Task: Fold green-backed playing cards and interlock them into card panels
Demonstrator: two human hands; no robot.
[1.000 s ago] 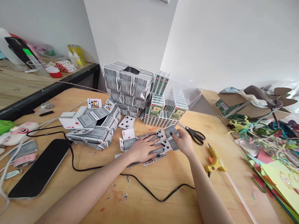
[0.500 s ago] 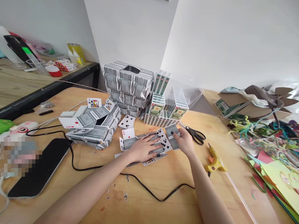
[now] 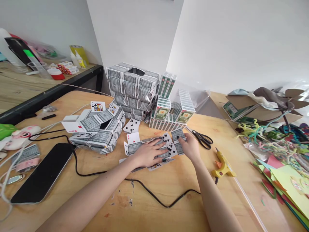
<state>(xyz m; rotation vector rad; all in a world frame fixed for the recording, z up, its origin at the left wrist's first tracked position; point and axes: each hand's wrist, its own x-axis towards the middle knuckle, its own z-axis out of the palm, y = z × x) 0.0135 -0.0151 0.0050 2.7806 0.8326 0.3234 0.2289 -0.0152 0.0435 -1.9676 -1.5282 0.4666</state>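
My left hand (image 3: 151, 154) lies flat, fingers spread, on a row of playing cards, some patterned back up. White spade faces (image 3: 169, 144) show just past its fingertips. At the row's right end, my right hand (image 3: 191, 146) has its fingers closed on a grey-backed playing card (image 3: 178, 148) lying against the table; its palm side is hidden. An ace of diamonds (image 3: 132, 138) sticks up at the row's left end, and a spade card (image 3: 131, 125) lies behind it. To the left sits a box-like piece made of folded cards (image 3: 108, 137) with loose cards on top.
Behind stand a stacked card-covered structure (image 3: 135, 83) and green card boxes (image 3: 161, 114). Scissors (image 3: 204, 140) and a yellow glue gun (image 3: 223, 166) lie at right, near coloured paper (image 3: 289, 180). A black cable (image 3: 154, 198) crosses in front; a phone (image 3: 44, 172) lies left.
Both hands stay in nearly the same place on the cards. The view has shifted very slightly; no card has visibly moved.
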